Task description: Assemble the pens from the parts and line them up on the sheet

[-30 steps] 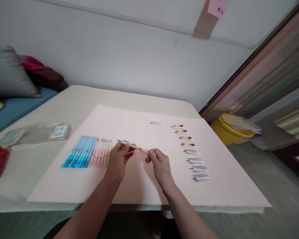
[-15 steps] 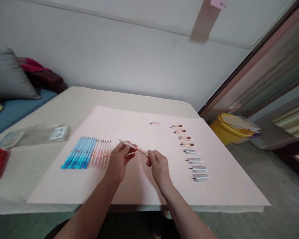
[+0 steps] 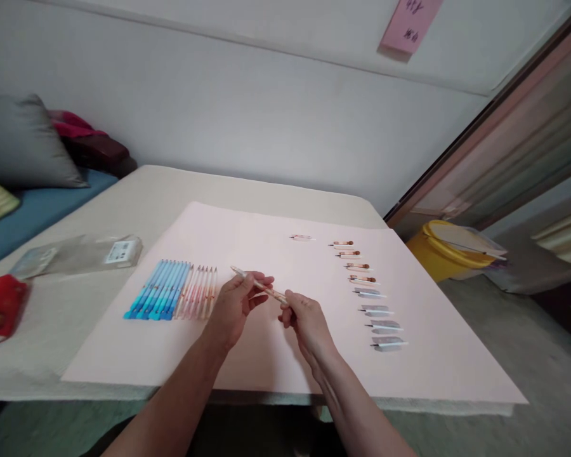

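Between my hands, above the pale pink sheet (image 3: 247, 228), a slim white pen with orange-pink patterning (image 3: 267, 290) is held at a slant. My left hand (image 3: 238, 301) pinches its middle between thumb and fingers, the other fingers partly spread. At the lower right end, my right hand (image 3: 304, 317) grips it with thumb and curled fingers. To the left lie a row of blue pens (image 3: 159, 292) and, beside them, several pinkish-white pens (image 3: 200, 292), all side by side. A column of small pen refills with paper-like tags (image 3: 387, 343) runs down the right.
A single pink-marked refill (image 3: 302, 237) lies toward the back. On the left are a clear plastic bag (image 3: 83, 260) and a red object (image 3: 2, 304). A yellow bucket (image 3: 428, 254) stands on the floor right of the table, and a wall rises behind.
The view has shifted slightly, so the pens and table appear a little further right. Both hands still hold the pen, and my left fingers are spread a bit more.
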Demonstrator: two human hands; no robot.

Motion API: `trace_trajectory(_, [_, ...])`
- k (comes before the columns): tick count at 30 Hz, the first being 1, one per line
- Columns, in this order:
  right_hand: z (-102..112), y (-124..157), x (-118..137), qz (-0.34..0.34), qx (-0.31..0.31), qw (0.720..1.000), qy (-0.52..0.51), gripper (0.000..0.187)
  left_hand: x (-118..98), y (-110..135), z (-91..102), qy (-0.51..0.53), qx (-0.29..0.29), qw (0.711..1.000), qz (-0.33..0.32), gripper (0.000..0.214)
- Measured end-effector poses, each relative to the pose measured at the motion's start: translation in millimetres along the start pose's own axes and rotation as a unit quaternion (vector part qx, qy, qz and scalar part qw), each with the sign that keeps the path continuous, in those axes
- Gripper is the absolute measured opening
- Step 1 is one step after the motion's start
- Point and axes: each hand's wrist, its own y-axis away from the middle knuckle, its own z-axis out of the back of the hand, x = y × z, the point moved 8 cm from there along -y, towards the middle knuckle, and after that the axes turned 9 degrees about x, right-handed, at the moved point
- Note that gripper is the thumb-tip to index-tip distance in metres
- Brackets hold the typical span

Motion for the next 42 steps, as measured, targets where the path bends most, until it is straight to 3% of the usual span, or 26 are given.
trace_trajectory(4, [0,6,20,0.058,-0.02,0.993,0.102,0.026,4,-2,4.9,0.015,-0.028,0.999,-0.011,0.022])
trace_trajectory(9, [-8,8,26,0.09,0.012,0.986,0.138,0.011,3,-3,8.4,0.021,-0.041,0.999,-0.017,0.021])
trace_trajectory(14, [-9,6,23,0.058,0.04,0.982,0.178,0.032,2,-2,8.0,0.006,-0.028,1.0,-0.01,0.024])
trace_trajectory(16, [-9,6,23,0.055,0.039,0.982,0.175,0.03,2,-3,8.8,0.008,-0.033,0.999,-0.017,0.024])
trace_trajectory(19, [-10,5,21,0.062,0.033,0.987,0.145,0.012,2,-4,8.9,0.016,-0.04,0.999,-0.027,0.023])
trace_trajectory(23, [-12,4,21,0.087,0.041,0.985,0.142,0.009,3,-3,8.2,-0.002,-0.039,0.999,-0.013,0.025])
trace_trajectory(27, [-11,4,22,0.082,0.055,0.982,0.16,0.027,5,-2,6.9,-0.019,-0.025,0.999,0.004,0.028])
trace_trajectory(32, [-7,3,22,0.062,0.037,0.989,0.132,0.028,5,-2,2.2,-0.001,-0.011,1.0,0.007,0.031])
trace_trajectory(35, [-7,3,23,0.075,0.025,0.989,0.128,0.027,4,-2,6.5,0.0,-0.053,0.999,-0.002,0.034])
trace_trajectory(39, [-7,5,22,0.094,0.021,0.984,0.148,0.027,-1,2,23.7,-0.01,-0.153,0.987,-0.038,0.029])
trace_trajectory(42, [-9,6,22,0.105,0.028,0.98,0.167,0.028,-5,2,30.8,-0.021,-0.172,0.983,-0.056,0.026])
